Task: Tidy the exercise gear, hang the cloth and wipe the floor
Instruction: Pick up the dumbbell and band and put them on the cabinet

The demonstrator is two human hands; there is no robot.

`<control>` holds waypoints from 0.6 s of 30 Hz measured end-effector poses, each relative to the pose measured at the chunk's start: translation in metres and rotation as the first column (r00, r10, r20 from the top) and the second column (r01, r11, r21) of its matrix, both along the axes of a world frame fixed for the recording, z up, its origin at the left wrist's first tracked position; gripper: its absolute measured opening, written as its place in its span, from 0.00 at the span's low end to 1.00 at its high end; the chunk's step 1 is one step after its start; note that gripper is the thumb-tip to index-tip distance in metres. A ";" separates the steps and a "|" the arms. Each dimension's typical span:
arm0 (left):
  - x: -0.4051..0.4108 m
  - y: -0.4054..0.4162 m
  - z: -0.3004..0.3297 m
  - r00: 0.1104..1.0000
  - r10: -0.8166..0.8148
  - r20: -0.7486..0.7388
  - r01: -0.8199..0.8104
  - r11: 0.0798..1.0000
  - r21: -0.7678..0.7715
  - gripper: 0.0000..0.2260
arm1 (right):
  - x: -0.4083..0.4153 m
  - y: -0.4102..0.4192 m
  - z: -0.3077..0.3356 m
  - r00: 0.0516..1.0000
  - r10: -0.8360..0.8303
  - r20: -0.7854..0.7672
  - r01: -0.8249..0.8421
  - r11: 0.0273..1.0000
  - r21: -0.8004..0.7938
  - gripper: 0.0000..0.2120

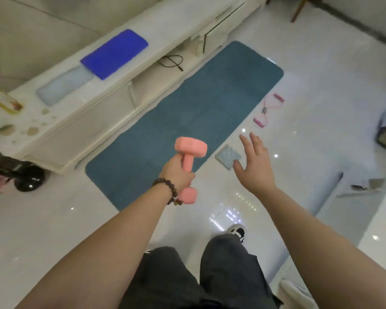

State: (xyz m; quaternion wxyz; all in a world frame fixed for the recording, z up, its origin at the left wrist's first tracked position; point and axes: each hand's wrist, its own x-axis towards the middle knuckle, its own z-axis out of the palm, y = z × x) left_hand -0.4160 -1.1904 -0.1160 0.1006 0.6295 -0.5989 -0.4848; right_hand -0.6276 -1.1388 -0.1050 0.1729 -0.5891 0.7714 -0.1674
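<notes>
My left hand (177,172) grips the handle of a pink dumbbell (190,150), held upright above the near end of a teal exercise mat (210,103) lying on the white floor. My right hand (254,161) is empty, fingers spread, hovering above a small folded grey-blue cloth (227,156) that lies on the floor beside the mat. A pink figure-eight resistance band (269,110) lies on the floor right of the mat. A blue folded cloth (114,54) and a pale blue one (62,85) rest on the white cabinet top.
A low white cabinet (103,108) runs along the mat's left side, with a black cord (171,62) on its shelf. Liquid spots (32,130) and a yellow bottle (5,102) sit on its top. A black vase (30,178) stands at left. My legs and shoe (237,233) are below.
</notes>
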 end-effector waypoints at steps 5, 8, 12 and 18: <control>-0.138 0.003 0.007 0.997 -0.075 -0.025 0.075 0.997 0.004 0.10 | -0.135 0.032 0.003 0.989 -0.146 0.020 0.145 0.989 0.025 0.31; -0.219 0.001 0.013 0.990 -0.133 -0.037 0.134 0.991 0.016 0.10 | -0.212 0.051 0.003 0.977 -0.213 0.021 0.211 0.976 0.057 0.32; -0.308 -0.005 0.019 0.976 -0.205 -0.067 0.206 0.978 0.011 0.11 | -0.293 0.071 0.008 0.964 -0.265 0.000 0.264 0.962 0.069 0.32; -0.403 -0.029 0.021 0.971 -0.232 -0.066 0.234 0.972 0.023 0.11 | -0.371 0.069 0.009 0.938 -0.346 0.021 0.344 0.937 0.060 0.32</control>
